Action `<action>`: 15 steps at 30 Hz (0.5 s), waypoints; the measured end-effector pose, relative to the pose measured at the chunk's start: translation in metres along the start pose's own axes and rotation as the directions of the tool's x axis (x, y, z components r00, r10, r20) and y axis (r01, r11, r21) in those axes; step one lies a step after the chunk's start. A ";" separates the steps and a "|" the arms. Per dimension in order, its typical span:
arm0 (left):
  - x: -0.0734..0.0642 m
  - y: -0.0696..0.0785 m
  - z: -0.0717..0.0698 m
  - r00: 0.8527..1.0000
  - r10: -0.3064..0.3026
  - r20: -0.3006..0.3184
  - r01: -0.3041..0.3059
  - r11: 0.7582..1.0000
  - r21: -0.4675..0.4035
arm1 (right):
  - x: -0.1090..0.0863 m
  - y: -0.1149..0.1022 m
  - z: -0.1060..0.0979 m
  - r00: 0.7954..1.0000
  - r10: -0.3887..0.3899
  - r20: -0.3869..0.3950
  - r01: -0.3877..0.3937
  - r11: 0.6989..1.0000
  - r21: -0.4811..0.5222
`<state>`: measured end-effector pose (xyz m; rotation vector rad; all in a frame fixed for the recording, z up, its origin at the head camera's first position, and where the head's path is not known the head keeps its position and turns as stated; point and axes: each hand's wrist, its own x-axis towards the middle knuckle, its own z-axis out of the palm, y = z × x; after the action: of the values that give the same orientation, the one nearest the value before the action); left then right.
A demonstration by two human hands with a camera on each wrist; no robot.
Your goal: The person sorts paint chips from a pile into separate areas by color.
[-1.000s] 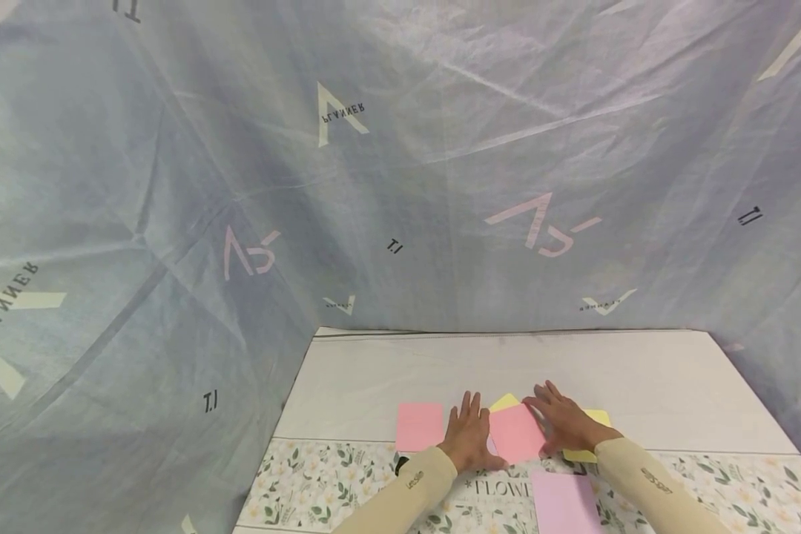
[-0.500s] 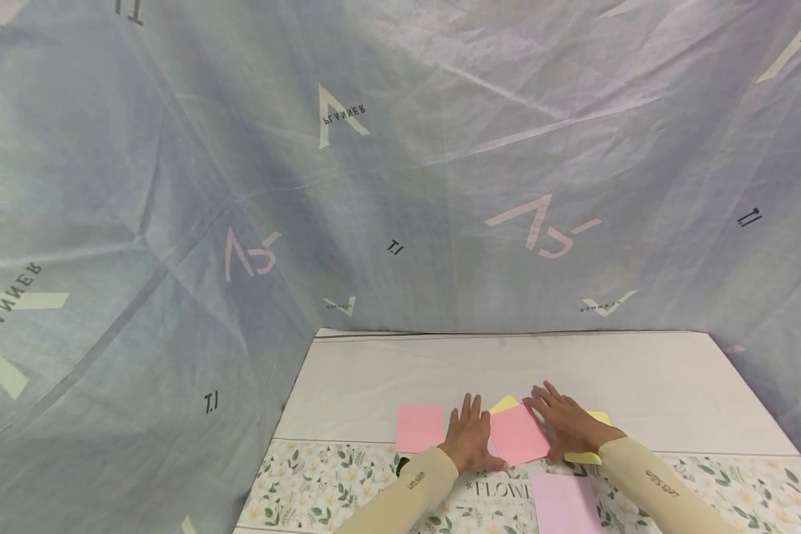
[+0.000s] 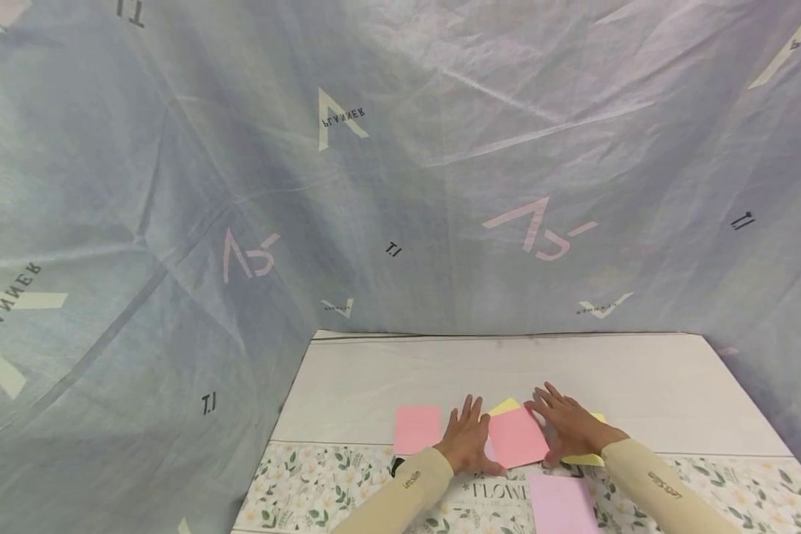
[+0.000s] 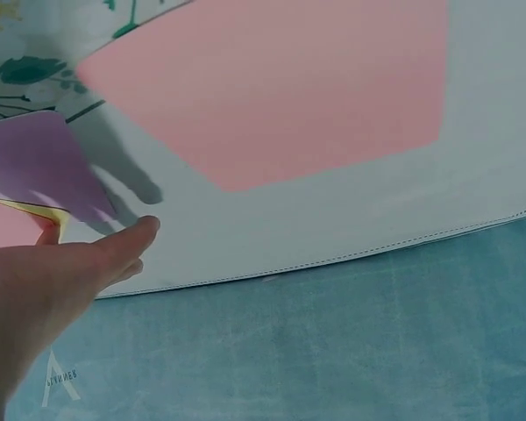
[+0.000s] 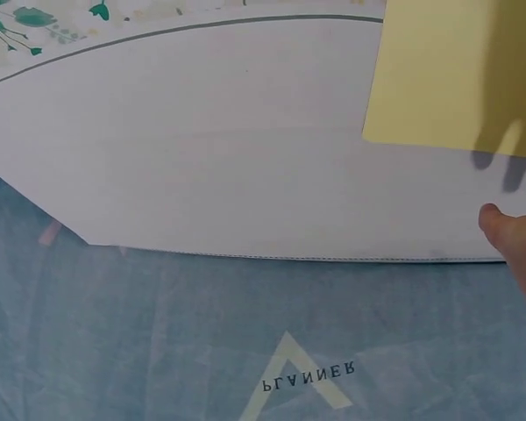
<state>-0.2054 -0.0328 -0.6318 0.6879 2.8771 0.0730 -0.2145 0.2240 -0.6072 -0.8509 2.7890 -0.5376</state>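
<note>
A pink paper square (image 3: 517, 437) lies tilted over a yellow sheet (image 3: 505, 406) and a lilac sheet (image 4: 46, 160), which peek out from under it. My left hand (image 3: 466, 439) is at its left edge, fingers spread and straight, thumb by the lower corner. At the opposite edge my right hand (image 3: 569, 428) has its fingertips by the upper corner and its thumb by the lower one. The right wrist view shows only a small part of the right hand (image 5: 519, 241). Under that hand and wrist lies another yellow sheet (image 5: 451, 79), partly hidden.
Left of the hands lies a separate pink square (image 3: 417, 430). A lilac sheet (image 3: 562, 504) sits nearer the body, between the forearms. A small black object (image 3: 397, 465) shows beside the left sleeve. Blue-grey printed fabric (image 3: 400, 185) rises behind the white and floral table cover (image 3: 387, 371).
The right thumb has shifted slightly along the lower right of the pink square. Both hands otherwise stay at its two sides, and the camera view has drifted a little.
</note>
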 end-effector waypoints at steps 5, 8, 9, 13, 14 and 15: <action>0.001 -0.003 0.000 1.000 0.023 -0.014 -0.023 1.000 -0.003 | -0.001 -0.002 -0.003 0.999 0.029 0.022 -0.030 0.999 0.041; 0.001 -0.004 0.001 0.999 0.026 -0.024 -0.026 1.000 -0.016 | 0.000 -0.003 -0.005 0.998 0.054 0.041 -0.056 0.996 0.069; 0.001 -0.004 0.001 0.999 0.026 -0.023 -0.026 0.999 -0.022 | 0.000 -0.003 -0.005 0.997 0.058 0.045 -0.061 0.996 0.072; 0.001 -0.003 0.000 0.999 0.027 -0.021 -0.028 0.999 -0.041 | -0.001 -0.004 -0.005 0.996 0.072 0.050 -0.076 0.994 0.082; 0.001 -0.003 0.000 0.999 0.029 -0.022 -0.030 0.999 -0.041 | -0.001 -0.004 -0.004 0.996 0.075 0.047 -0.078 0.994 0.082; 0.001 -0.003 0.001 0.999 0.031 -0.025 -0.032 0.999 -0.043 | -0.002 -0.004 -0.004 0.996 0.080 0.047 -0.084 0.993 0.083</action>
<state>-0.2077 -0.0347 -0.6329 0.7299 2.8791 0.1481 -0.2124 0.2232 -0.6017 -0.7183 2.7263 -0.6106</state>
